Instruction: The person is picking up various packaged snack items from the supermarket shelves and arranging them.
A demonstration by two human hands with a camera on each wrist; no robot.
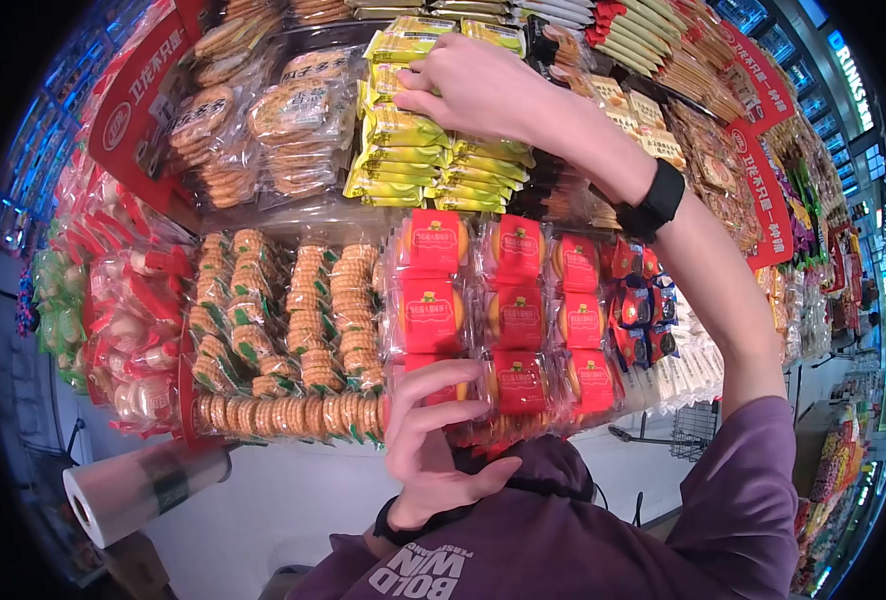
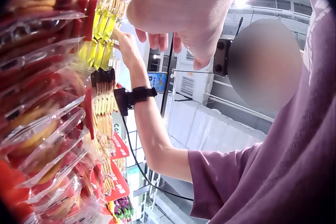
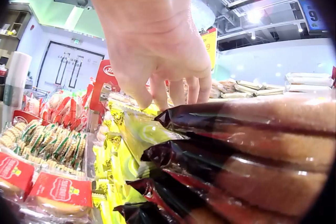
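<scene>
In the head view my right hand [image 1: 468, 80] reaches over the stacks of yellow snack packets [image 1: 398, 125], its fingers bent down among the upper ones. The right wrist view shows its fingertips right at the top of a yellow packet [image 3: 147, 129]; I cannot tell whether they pinch it. My left hand [image 1: 433, 440] hovers in front of the lower row of red-labelled round cakes [image 1: 430, 318], fingers loosely bent and holding nothing. In the left wrist view this hand [image 2: 178, 14] stands apart from the shelf goods.
Clear-wrapped stacked biscuits [image 1: 308, 310] fill the lower left, beside red-and-white packets [image 1: 143, 330]. Large bagged crackers [image 1: 303, 120] lie left of the yellow stacks. Dark-wrapped snacks [image 3: 236, 155] are close under the right wrist. A plastic bag roll [image 1: 143, 490] hangs at the lower left.
</scene>
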